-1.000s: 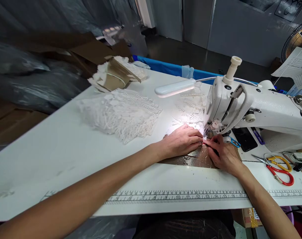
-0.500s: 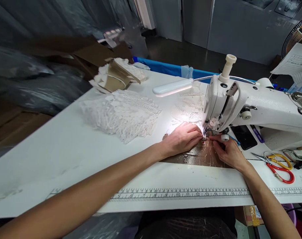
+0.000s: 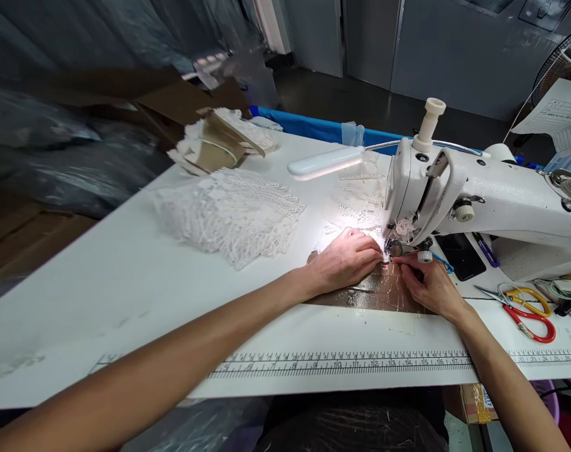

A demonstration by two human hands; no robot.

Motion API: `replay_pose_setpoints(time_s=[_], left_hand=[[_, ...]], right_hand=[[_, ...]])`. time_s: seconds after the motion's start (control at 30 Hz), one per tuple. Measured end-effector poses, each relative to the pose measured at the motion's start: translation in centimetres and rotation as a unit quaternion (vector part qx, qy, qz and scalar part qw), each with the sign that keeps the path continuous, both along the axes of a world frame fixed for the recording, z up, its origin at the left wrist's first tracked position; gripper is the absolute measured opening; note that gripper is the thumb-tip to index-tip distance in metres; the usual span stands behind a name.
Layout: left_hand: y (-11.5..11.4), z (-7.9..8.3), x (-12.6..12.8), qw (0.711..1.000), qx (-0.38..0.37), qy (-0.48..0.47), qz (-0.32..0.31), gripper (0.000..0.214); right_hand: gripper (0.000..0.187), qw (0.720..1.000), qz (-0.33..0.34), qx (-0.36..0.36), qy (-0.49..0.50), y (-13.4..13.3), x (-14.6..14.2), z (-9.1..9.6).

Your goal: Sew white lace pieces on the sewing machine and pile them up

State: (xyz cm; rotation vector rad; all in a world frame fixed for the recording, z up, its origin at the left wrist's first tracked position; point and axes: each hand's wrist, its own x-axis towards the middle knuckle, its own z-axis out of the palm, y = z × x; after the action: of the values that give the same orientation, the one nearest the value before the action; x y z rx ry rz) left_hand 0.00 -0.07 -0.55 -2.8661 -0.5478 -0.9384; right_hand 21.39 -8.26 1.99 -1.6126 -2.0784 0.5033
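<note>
A white sewing machine [image 3: 492,182] stands at the right, its needle area brightly lit. Left of the presser foot, my left hand [image 3: 348,257] has its fingers pressed together on the white lace [image 3: 358,204], which runs back behind the hand. On the other side of the foot is my right hand [image 3: 429,282], its fingertips pinched close to the needle; what they hold is too small to make out. A small red-and-white spot shows just in front of the foot. Both hands rest over a shiny brown plate [image 3: 365,298].
A pile of white lace [image 3: 238,213] lies left, with a cardboard-wrapped lace bundle [image 3: 219,144] behind. Red-handled scissors [image 3: 530,320], yellow-handled scissors [image 3: 532,298] and a black phone [image 3: 462,257] lie right. A lamp [image 3: 325,163] reaches over the table; a printed ruler [image 3: 337,364] lines the front edge.
Both hands keep nearly the same place beside the needle. The small red-and-white spot by the foot looks slightly different. The whole view has shifted a little.
</note>
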Motion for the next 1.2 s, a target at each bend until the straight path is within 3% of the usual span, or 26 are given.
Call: replay_pose_setpoints(time_s=[0.13, 0.27, 0.43, 0.67, 1.0, 1.2], left_hand=[[0.0, -0.2, 0.0, 1.0, -0.009, 0.023, 0.01, 0.035], [0.2, -0.3, 0.1, 1.0, -0.001, 0.024, 0.002, 0.037], [0.0, 0.6, -0.1, 0.997, 0.008, 0.063, -0.038, 0.032], [-0.5, 1.4, -0.4, 0.994, 0.045, 0.093, -0.034, 0.029], [0.2, 1.3, -0.7, 0.992, 0.002, 0.121, -0.03, 0.028], [0.1, 1.4, -0.6, 0.994, 0.005, 0.107, -0.024, 0.027]], right_hand=[[0.032, 0.998, -0.008, 0.005, -0.059, -0.1, -0.2, -0.5], [0.036, 0.99, 0.034, 0.003, -0.14, -0.1, -0.4, -0.5], [0.035, 0.98, 0.045, -0.005, -0.194, -0.2, -0.8, 0.1], [0.037, 0.981, 0.045, 0.011, -0.189, -0.4, -1.4, 0.3], [0.044, 0.971, 0.032, -0.012, -0.238, -0.2, -2.6, 0.4], [0.035, 0.992, 0.025, -0.035, -0.119, 0.0, -0.7, 0.8]])
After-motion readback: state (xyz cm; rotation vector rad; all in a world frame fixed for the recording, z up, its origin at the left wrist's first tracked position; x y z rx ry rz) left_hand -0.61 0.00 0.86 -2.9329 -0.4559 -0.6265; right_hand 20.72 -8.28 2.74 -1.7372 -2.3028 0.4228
